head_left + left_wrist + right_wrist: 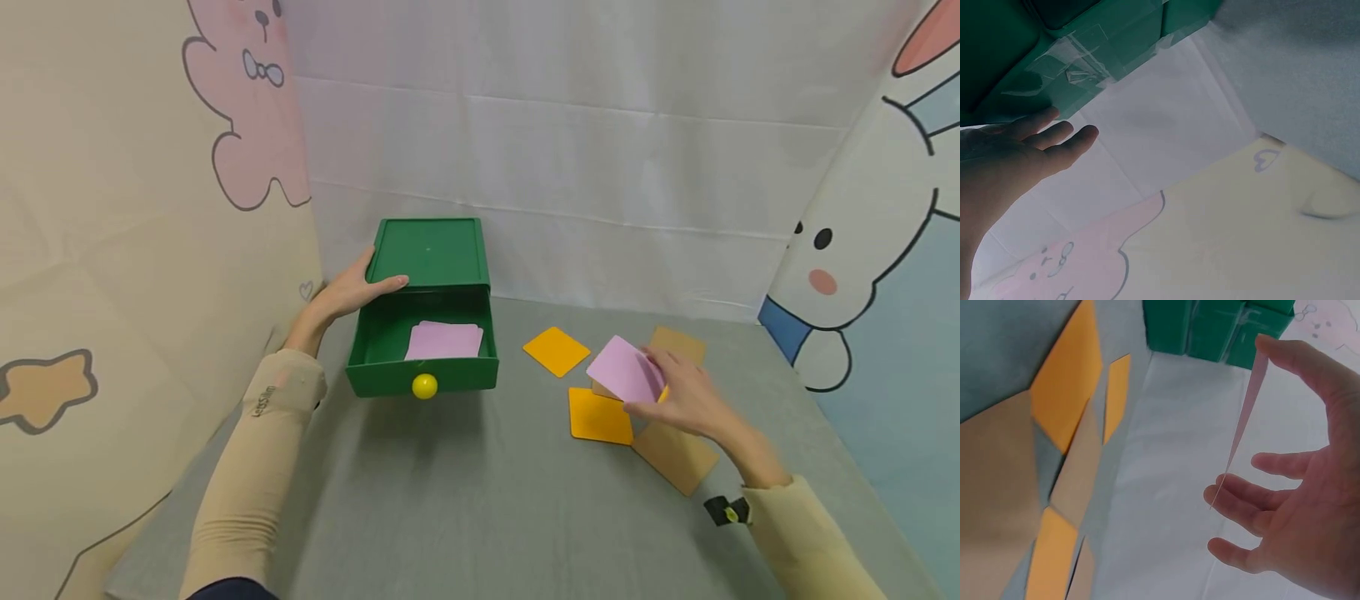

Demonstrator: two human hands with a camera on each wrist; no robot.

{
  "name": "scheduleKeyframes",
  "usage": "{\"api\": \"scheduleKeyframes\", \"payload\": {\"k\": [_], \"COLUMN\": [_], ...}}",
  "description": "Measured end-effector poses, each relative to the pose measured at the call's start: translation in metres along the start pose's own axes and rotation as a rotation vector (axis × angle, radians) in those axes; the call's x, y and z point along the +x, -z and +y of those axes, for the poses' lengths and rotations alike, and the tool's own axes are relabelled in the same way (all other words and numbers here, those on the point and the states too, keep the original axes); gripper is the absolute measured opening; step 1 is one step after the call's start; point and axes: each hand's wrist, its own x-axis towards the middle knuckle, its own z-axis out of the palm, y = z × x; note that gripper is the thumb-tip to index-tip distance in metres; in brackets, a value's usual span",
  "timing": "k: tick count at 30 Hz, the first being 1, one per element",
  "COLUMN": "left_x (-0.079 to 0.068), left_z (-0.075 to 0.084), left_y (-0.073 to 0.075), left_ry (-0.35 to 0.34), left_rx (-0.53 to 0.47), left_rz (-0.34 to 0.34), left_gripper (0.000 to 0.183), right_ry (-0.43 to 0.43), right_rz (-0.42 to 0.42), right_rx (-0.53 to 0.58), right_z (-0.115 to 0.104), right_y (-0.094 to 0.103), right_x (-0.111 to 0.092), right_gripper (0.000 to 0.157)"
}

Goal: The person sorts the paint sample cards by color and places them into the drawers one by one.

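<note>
My left hand [351, 287] rests on the left side of a green drawer box [431, 250], its thumb lying across the top. Straight fingers touch the box's side in the left wrist view. The pulled-out green drawer [382, 373] has a yellow knob [424, 386], and several pink cards [444, 341] lie in it. At the right, my right hand [690, 396] holds a pink card [624, 368] by its edges between thumb and fingers, above orange and brown cards. In the right wrist view this card [1249, 403] shows nearly edge-on.
On the grey tabletop [487, 500] lie an orange card [557, 351], another orange card [600, 416] and brown cards [678, 457] below and around the right hand. A white cloth wall [570, 192] stands behind, with printed cartoon sheets on both sides.
</note>
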Motion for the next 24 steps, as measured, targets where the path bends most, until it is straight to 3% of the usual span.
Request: {"api": "scheduleKeyframes", "payload": {"k": [9, 19, 24], "left_x": [0.0, 0.002, 0.002], "left_z": [0.0, 0.0, 0.001], "left_y": [0.0, 0.0, 0.001], "left_ry": [0.003, 0.006, -0.005], "left_rx": [0.003, 0.005, -0.029], "left_rz": [-0.007, -0.002, -0.003], "left_gripper": [0.108, 0.108, 0.107], "right_ry": [0.091, 0.262, 0.309], "right_rz": [-0.02, -0.049, -0.084], "right_rx": [0.026, 0.126, 0.177], "right_z": [-0.035, -0.075, -0.098], "right_y": [0.009, 0.02, 0.025], "right_x": [0.034, 0.069, 0.085], "right_gripper": [0.088, 0.088, 0.089]}}
